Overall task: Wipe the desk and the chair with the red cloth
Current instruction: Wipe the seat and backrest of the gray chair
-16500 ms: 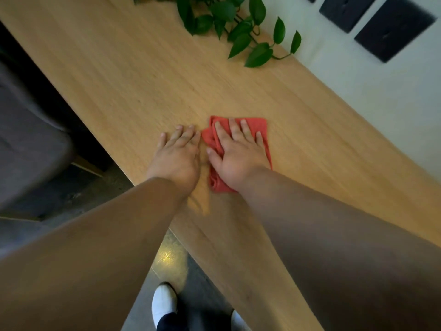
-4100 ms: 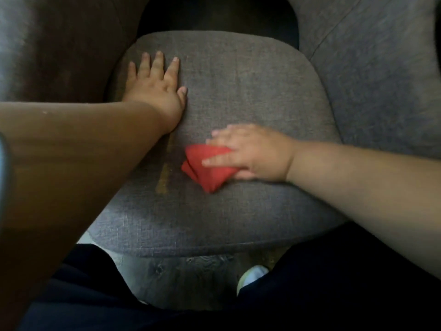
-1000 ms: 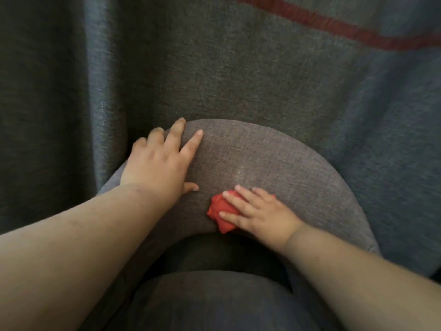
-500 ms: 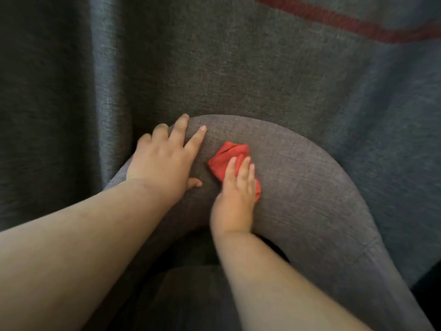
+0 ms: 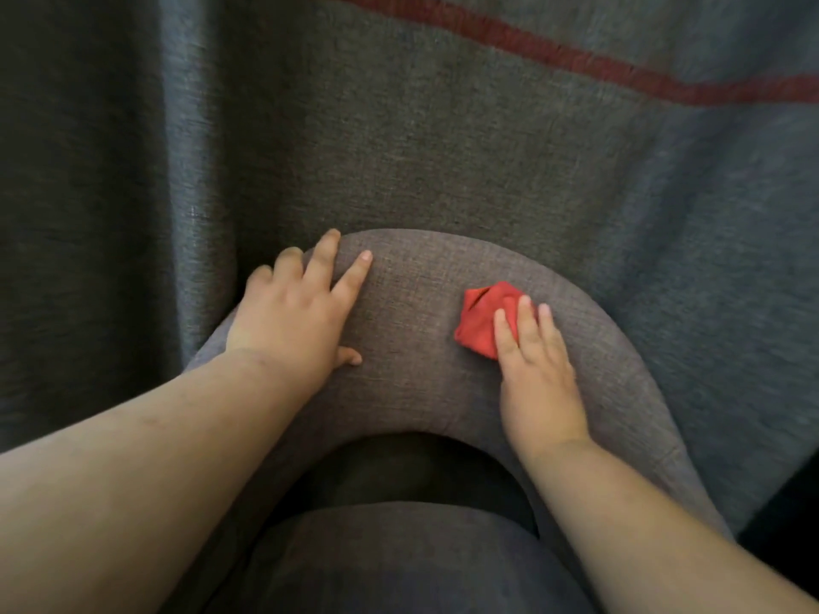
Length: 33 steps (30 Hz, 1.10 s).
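at the left, the left hand [image 5: 290,319] lies flat on the top of the chair [image 5: 412,303] backrest, fingers spread wide and empty, the outer ones curling over the far edge toward the curtain; it looks to be steadying the chair rather than working.

the backrest top is a broad, rounded arch padded in grey woven fabric with a visible coarse weave. it probably gives a little under pressure and drags at anything rubbed over it, so a wipe here calls for firm, flat pressure rather than a light skim. below the arch is a dark gap, and under that the seat cushion [image 5: 399,565] in the same fabric.

to the right, the red cloth [image 5: 481,319] sits on the top of the backrest, right of its middle and nearer the far edge. it is bunched into a small crumpled wad, soft and light, with folds showing; it would likely slide out or roll up if pushed by one corner. the safest hold is from above, palm and fingers over the bulk of it.

the right hand [image 5: 538,374] does about that: fingers extended and close together, pressing down on the near right part of the cloth, pinning rather than gripping it.

behind the chair hangs a grey curtain [image 5: 443,126] in loose vertical folds, with a dull red stripe [image 5: 576,59] across its upper right.
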Each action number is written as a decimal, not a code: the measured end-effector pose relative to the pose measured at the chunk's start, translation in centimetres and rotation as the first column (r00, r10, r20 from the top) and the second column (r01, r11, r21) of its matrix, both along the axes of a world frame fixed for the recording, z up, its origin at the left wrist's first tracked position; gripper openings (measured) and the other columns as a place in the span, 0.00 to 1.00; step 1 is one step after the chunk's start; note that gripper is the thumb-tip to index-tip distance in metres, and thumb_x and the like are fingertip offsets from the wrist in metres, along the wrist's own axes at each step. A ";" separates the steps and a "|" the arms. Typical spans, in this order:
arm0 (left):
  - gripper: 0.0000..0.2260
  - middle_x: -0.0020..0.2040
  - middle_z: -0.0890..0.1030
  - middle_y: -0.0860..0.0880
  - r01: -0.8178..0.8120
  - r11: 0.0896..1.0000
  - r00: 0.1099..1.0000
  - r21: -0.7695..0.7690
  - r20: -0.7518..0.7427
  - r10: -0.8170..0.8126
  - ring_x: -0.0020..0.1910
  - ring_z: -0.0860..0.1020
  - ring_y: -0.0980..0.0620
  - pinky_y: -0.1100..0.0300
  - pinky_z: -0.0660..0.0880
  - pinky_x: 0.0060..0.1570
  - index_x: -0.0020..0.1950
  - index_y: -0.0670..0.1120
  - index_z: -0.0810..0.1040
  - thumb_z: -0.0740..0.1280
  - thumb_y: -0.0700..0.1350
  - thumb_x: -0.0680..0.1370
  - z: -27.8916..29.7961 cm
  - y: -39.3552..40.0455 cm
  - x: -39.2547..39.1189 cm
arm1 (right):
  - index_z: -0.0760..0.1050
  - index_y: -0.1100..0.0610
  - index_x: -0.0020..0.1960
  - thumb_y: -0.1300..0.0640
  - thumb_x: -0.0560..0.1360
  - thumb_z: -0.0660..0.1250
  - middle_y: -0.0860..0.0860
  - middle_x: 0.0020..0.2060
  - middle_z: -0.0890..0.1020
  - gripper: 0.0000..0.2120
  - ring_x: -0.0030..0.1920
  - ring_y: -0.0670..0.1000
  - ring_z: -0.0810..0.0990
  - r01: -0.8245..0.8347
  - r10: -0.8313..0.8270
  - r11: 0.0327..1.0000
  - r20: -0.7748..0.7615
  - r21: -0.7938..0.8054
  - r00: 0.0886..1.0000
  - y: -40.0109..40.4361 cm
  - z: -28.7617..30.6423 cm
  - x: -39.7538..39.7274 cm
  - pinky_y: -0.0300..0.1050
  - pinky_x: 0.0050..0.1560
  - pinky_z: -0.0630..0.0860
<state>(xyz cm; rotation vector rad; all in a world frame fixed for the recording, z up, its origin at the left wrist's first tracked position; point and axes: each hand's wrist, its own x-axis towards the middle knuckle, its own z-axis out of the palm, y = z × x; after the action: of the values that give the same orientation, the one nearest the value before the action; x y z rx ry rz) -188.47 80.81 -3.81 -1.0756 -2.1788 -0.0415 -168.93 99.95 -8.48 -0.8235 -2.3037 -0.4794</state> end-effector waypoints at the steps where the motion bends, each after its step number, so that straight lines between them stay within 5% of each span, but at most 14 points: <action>1: 0.54 0.80 0.49 0.41 0.001 1.000 1.000 0.000 -0.002 -0.001 0.71 0.63 0.37 0.43 0.69 0.61 0.79 0.54 0.41 0.68 0.72 0.66 0.0 0.0 0.0 | 0.59 0.58 0.78 0.72 0.70 0.66 0.61 0.78 0.59 0.38 0.77 0.65 0.55 0.027 -0.035 0.996 -0.100 -0.080 0.994 -0.8 -0.5 -1.1 0.62 0.74 0.60; 4: 0.54 0.80 0.49 0.42 0.001 1.000 1.000 0.006 -0.007 -0.001 0.71 0.63 0.37 0.43 0.69 0.61 0.79 0.54 0.41 0.68 0.72 0.65 -0.2 0.0 -0.2 | 0.53 0.54 0.80 0.58 0.78 0.64 0.60 0.80 0.52 0.34 0.79 0.62 0.49 -0.027 -0.129 0.932 -0.401 -0.361 0.907 -4.4 -1.3 -6.3 0.59 0.77 0.51; 8: 0.51 0.80 0.50 0.42 -0.006 1.000 1.000 0.015 -0.025 0.006 0.70 0.63 0.37 0.44 0.69 0.60 0.79 0.55 0.43 0.67 0.71 0.67 -0.3 0.3 -0.4 | 0.48 0.50 0.80 0.39 0.78 0.53 0.59 0.80 0.48 0.35 0.78 0.61 0.50 -0.170 -0.035 0.889 -0.433 -0.425 0.901 -10.4 -2.1 -12.3 0.57 0.76 0.51; 10: 0.50 0.80 0.51 0.42 -0.005 1.000 0.999 0.017 -0.035 0.006 0.70 0.64 0.37 0.44 0.70 0.59 0.79 0.55 0.43 0.67 0.70 0.67 -0.4 0.4 -0.6 | 0.54 0.49 0.79 0.40 0.78 0.51 0.59 0.80 0.53 0.32 0.75 0.62 0.56 -0.231 0.063 0.891 -0.398 -0.391 0.915 -11.3 -2.3 -12.3 0.59 0.74 0.58; 14: 0.54 0.80 0.51 0.42 -0.015 1.000 0.999 0.013 -0.041 0.015 0.70 0.64 0.38 0.44 0.70 0.59 0.79 0.55 0.43 0.68 0.73 0.64 -0.4 0.7 -0.6 | 0.77 0.54 0.62 0.44 0.72 0.69 0.61 0.69 0.71 0.22 0.68 0.63 0.67 -0.264 0.203 0.956 -0.358 -0.128 0.911 -6.9 0.1 -9.4 0.64 0.67 0.68; 17: 0.55 0.80 0.51 0.42 -0.013 1.000 0.999 0.018 -0.050 0.014 0.70 0.65 0.37 0.43 0.71 0.59 0.79 0.54 0.42 0.68 0.73 0.63 -0.5 0.6 -0.5 | 0.68 0.54 0.71 0.51 0.71 0.70 0.61 0.75 0.65 0.30 0.76 0.64 0.60 -0.317 0.332 0.941 -0.141 0.118 0.933 -5.2 1.8 -9.5 0.68 0.73 0.58; 21: 0.55 0.80 0.49 0.42 -0.031 0.999 0.999 0.019 -0.033 0.032 0.71 0.64 0.37 0.43 0.70 0.61 0.79 0.55 0.39 0.67 0.74 0.64 -0.4 0.5 -0.4 | 0.48 0.50 0.80 0.55 0.75 0.63 0.55 0.80 0.55 0.38 0.79 0.58 0.49 -0.245 0.236 0.964 0.089 0.105 0.968 -3.5 2.3 -9.2 0.65 0.76 0.46; 28: 0.54 0.80 0.48 0.40 0.007 1.000 1.000 0.018 -0.025 -0.006 0.70 0.63 0.36 0.42 0.69 0.60 0.79 0.53 0.40 0.68 0.71 0.66 -0.5 0.4 -0.7 | 0.52 0.61 0.78 0.50 0.77 0.64 0.63 0.78 0.57 0.36 0.78 0.62 0.53 0.031 -0.031 1.000 -0.218 -0.005 0.975 0.4 0.5 -3.1 0.65 0.75 0.49; 33: 0.54 0.80 0.49 0.41 0.009 1.000 0.999 0.026 -0.034 -0.008 0.70 0.63 0.36 0.42 0.68 0.60 0.79 0.54 0.41 0.68 0.72 0.65 -0.6 0.6 -0.8 | 0.53 0.61 0.79 0.50 0.79 0.61 0.62 0.79 0.52 0.34 0.79 0.62 0.47 -0.101 0.013 0.973 -0.387 -0.209 0.922 -4.5 -1.1 -10.0 0.62 0.77 0.45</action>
<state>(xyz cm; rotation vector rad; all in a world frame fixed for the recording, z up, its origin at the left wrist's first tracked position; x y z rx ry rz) -189.22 81.45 -4.46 -1.0637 -2.1374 -0.0545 -178.88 95.43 -9.62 -0.8669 -2.0273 -0.0196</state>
